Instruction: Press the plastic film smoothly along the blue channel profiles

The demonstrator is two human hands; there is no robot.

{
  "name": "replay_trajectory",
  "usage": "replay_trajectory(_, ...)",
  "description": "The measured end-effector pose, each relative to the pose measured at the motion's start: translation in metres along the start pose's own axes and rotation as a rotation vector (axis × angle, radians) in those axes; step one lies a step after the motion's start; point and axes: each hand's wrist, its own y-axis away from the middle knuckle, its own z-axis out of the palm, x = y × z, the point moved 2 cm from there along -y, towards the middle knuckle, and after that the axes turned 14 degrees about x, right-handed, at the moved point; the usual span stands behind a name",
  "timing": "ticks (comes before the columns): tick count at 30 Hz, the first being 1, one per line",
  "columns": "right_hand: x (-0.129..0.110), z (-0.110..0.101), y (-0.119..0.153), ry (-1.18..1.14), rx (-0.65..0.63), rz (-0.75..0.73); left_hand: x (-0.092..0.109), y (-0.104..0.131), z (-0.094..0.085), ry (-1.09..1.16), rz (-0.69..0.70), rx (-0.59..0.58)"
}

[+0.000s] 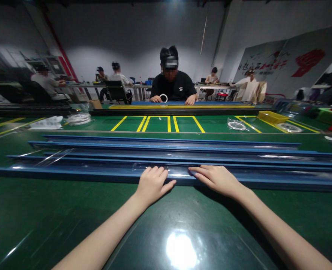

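A long blue channel strip (78, 173) lies across the green table in front of me, nearest of several such strips. My left hand (152, 183) is over its near wall, with bent fingers reaching into the trough and the thumb along the outer side. To the right, my right hand (218, 179) rests over the same wall with its fingers stretched out toward the left. Clear film with bright reflections shows inside the trough between the hands. What lies under my palms is hidden.
More blue strips (166, 144) lie just behind. Farther back are coiled white rings in plastic (78, 119), a yellow tray (272, 117) and yellow tape lines (169, 124). Across the table a co-worker (173, 84) holds a white ring (163, 98) beside a long yellow strip (183, 107).
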Motion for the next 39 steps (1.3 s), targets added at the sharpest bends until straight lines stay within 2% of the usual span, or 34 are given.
replay_trajectory(11,0.000,-0.001,0.000,0.000,0.000,0.002,0.000,0.000,0.000,0.006,-0.004,0.001)
replay_trajectory(21,0.004,0.002,0.000,-0.118,0.007,0.084,0.001,0.000,0.000,0.014,-0.009,0.003)
replay_trajectory(24,0.006,-0.001,-0.001,-0.148,0.043,0.117,0.000,0.000,0.001,0.017,-0.009,0.021)
replay_trajectory(28,0.007,-0.004,-0.003,-0.141,0.153,0.173,0.000,0.001,0.003,0.014,-0.005,0.027)
replay_trajectory(31,-0.001,0.000,-0.005,-0.060,0.223,0.188,-0.001,0.002,0.004,0.018,-0.002,0.033)
replay_trajectory(35,-0.021,0.008,-0.016,0.109,0.282,0.184,-0.001,0.002,0.004,0.031,-0.002,0.049)
replay_trajectory(39,-0.041,0.013,-0.031,0.173,0.358,0.237,-0.001,0.002,0.004,0.030,0.001,0.048)
